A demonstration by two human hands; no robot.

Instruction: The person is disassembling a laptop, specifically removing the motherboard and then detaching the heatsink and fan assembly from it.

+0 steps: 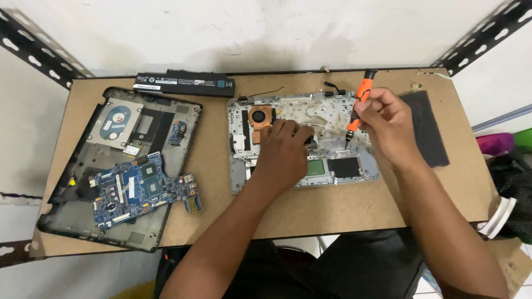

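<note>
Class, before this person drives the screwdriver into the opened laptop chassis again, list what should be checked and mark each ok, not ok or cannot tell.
1. Orange screwdriver in right hand, tip down: ok.
2. Left hand steadying silver chassis: ok.
3. Tip seated in a screw: cannot tell.
4. Battery out and apart: ok.
5. Blue motherboard clear, lying in black bottom cover: ok.
6. Copper fan unobstructed: ok.
</note>
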